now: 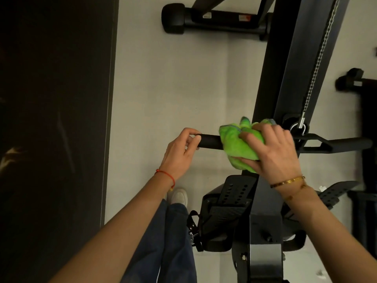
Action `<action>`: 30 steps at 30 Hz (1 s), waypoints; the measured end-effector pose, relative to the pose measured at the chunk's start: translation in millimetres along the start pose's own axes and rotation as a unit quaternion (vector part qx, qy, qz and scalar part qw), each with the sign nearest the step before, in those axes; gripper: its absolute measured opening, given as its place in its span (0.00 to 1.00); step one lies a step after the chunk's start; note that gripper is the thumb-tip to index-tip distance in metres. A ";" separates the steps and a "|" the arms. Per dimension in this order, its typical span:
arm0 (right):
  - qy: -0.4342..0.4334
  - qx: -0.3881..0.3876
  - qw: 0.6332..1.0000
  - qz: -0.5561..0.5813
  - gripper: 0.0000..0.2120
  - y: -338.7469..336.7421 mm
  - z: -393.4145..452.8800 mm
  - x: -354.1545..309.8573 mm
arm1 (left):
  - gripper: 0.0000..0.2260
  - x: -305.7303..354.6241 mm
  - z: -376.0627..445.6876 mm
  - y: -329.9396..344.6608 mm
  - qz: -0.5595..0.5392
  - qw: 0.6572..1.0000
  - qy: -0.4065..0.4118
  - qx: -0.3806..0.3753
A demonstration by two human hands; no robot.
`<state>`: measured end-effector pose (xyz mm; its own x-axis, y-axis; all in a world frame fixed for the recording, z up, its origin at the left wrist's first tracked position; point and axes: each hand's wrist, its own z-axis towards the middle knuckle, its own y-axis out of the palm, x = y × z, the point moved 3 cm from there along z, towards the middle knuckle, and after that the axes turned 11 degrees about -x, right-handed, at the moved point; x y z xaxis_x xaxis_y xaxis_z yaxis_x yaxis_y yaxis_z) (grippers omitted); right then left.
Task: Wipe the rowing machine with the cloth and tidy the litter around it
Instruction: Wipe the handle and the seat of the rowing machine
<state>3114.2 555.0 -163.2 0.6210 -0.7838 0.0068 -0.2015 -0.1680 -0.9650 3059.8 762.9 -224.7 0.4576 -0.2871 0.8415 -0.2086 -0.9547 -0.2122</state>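
Two hands on the pull handle, so this looks like the wiping half of the job, with the handle getting its turn. Far left is just a dark wall panel [55, 119] and pale floor [173, 78]. Then the left hand [181, 150] pinches the bare left end of the black handle [210, 141], fingertips and thumb curled round the tip, I'd guess to keep it from swinging. Next along, the green cloth [238, 144] is bunched over the handle's middle, and the right hand [273, 148] grips it, fingers wrapped over the cloth and bar together. Right of that, the chain [318, 64] clips onto the handle and runs up along the rowing machine's rail [285, 68], with the footrests [232, 195] below.

Next move, as I read it: slide the cloth out along the grip while the other hand steadies, then swap ends for the right side. Can't spot obvious litter from here, maybe a small white scrap [322, 188] by the right footrest, too tiny to say.
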 end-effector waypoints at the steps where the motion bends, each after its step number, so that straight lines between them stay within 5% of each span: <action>1: 0.014 0.008 1.000 0.007 0.26 -1.9 -1.9 -0.4 | 0.10 0.9 -0.4 0.5 0.002 1.000 0.003 0.003; 7: -0.020 -0.025 0.999 0.028 0.32 10.3 41.1 -56.7 | 0.12 3.0 0.5 -3.5 0.029 1.000 0.012 0.003; 15: -0.030 0.002 1.000 -0.004 0.25 11.6 13.6 -18.6 | 0.10 0.1 -0.3 -3.2 -0.020 1.000 -0.005 -0.004; 21: 0.032 0.001 0.999 0.021 0.32 -5.1 9.3 -9.9 | 0.10 0.9 2.7 -1.7 -0.014 1.000 -0.015 -0.016; 25: -0.008 -0.037 0.999 0.013 0.34 11.3 41.9 -50.7 | 0.10 -1.7 5.1 -3.4 0.009 1.000 -0.016 -0.025; 30: -0.039 0.004 0.999 -0.013 0.28 16.9 22.6 -24.0 | 0.10 1.3 -0.5 -0.9 -0.042 0.999 -0.018 -0.026</action>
<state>3113.0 584.5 -185.6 0.6834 -0.7299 0.0111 -0.1783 -0.1816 -0.9671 3060.2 763.4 -223.2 0.5064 -0.2101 0.8363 -0.2126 -0.9703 -0.1151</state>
